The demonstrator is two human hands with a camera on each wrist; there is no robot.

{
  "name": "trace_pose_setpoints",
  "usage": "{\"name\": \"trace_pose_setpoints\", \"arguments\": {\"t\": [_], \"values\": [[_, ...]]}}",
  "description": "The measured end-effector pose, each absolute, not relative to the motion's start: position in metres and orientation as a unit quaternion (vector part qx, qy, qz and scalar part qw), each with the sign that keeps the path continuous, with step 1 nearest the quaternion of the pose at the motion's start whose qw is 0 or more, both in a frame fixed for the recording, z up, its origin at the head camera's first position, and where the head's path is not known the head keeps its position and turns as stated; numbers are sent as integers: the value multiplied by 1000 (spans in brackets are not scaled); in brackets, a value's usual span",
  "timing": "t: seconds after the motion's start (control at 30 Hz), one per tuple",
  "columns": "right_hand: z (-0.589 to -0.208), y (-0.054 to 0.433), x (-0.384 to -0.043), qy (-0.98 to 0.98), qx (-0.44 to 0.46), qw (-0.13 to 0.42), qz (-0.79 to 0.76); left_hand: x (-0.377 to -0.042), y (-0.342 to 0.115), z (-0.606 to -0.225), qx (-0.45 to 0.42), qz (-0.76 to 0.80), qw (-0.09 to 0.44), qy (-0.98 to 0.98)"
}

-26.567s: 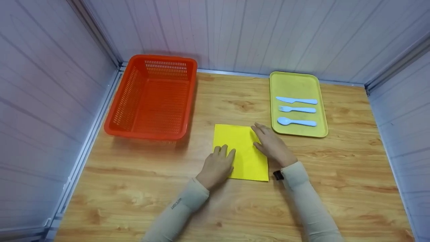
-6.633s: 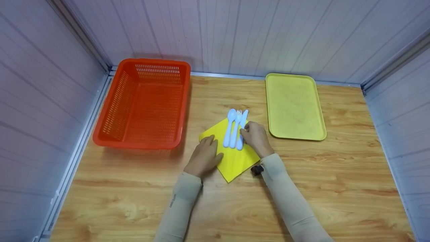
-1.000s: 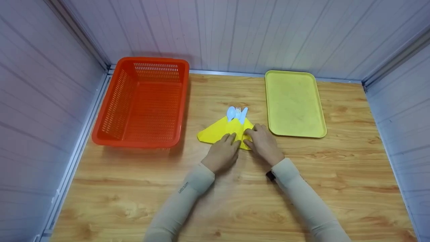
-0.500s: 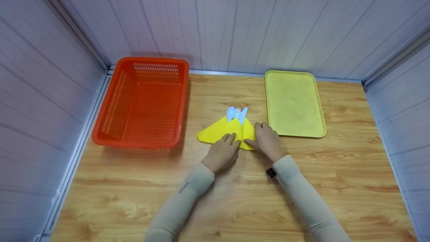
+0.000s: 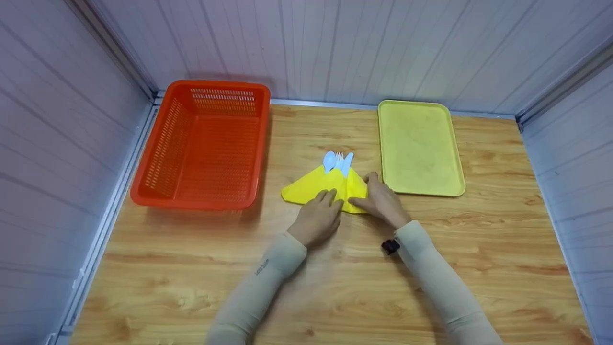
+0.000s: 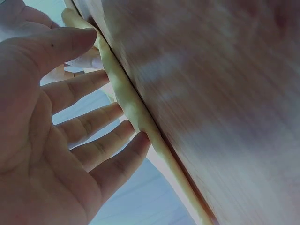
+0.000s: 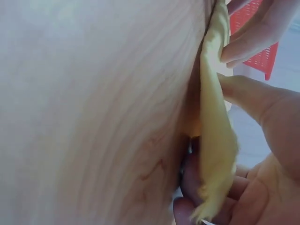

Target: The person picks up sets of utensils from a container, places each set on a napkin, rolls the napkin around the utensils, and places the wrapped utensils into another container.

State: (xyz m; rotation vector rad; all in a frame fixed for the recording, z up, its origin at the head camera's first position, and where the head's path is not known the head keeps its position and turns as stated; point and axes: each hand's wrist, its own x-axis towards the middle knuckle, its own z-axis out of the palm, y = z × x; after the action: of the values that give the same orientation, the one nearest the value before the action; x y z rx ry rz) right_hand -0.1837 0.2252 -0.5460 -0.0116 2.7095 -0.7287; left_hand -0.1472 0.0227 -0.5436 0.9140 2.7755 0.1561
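A yellow napkin [image 5: 306, 187] lies on the table, its near corner folded up over a light-blue spoon [image 5: 329, 161], fork [image 5: 339, 160] and knife [image 5: 348, 163]. Only their upper ends show; the handles are hidden beneath the fold. My left hand [image 5: 316, 218] presses on the fold with its fingers fairly straight, fingertips on the cloth in the left wrist view. At the napkin's right corner my right hand [image 5: 384, 203] grips the cloth. In the right wrist view its thumb [image 7: 243, 93] lies on top while its other fingers curl under the slightly raised edge.
An orange perforated basket [image 5: 261, 158] stands at the back left. A pale yellow tray [image 5: 419, 148] lies at the back right, close to my right hand. Panel walls [image 5: 306, 48] border the wooden table [image 5: 335, 297] at the back and sides.
The cutlery went from the tray onto the turned napkin, then the near corner was folded over the handles. In the last second, my right hand slid outward to the right corner and took hold.
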Motion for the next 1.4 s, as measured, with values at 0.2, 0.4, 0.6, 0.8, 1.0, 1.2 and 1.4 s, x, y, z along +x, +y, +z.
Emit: {"name": "trace_pose_setpoints", "arguments": {"t": [0.2, 0.4, 0.6, 0.8, 1.0, 1.2, 1.4], "values": [[-542, 244, -175, 909, -5, 187, -371, -148, 23, -544, 305, 64, 113, 943], [-541, 251, -167, 864, -8, 230, -447, -147, 24, -544, 305, 58, 111, 944], [-542, 238, -161, 839, -25, 187, -510, -147, 22, -544, 309, 63, 99, 944], [-544, 225, -160, 798, 3, 168, -579, -147, 22, -544, 308, 67, 103, 944], [-547, 217, -162, 813, 0, 129, -568, -148, 23, -544, 300, 67, 112, 945], [-549, 211, -166, 808, 9, 139, -572, -149, 23, -545, 301, 66, 120, 944], [-545, 205, -170, 812, 0, 147, -566, -149, 23, -544, 297, 65, 127, 944]]}}
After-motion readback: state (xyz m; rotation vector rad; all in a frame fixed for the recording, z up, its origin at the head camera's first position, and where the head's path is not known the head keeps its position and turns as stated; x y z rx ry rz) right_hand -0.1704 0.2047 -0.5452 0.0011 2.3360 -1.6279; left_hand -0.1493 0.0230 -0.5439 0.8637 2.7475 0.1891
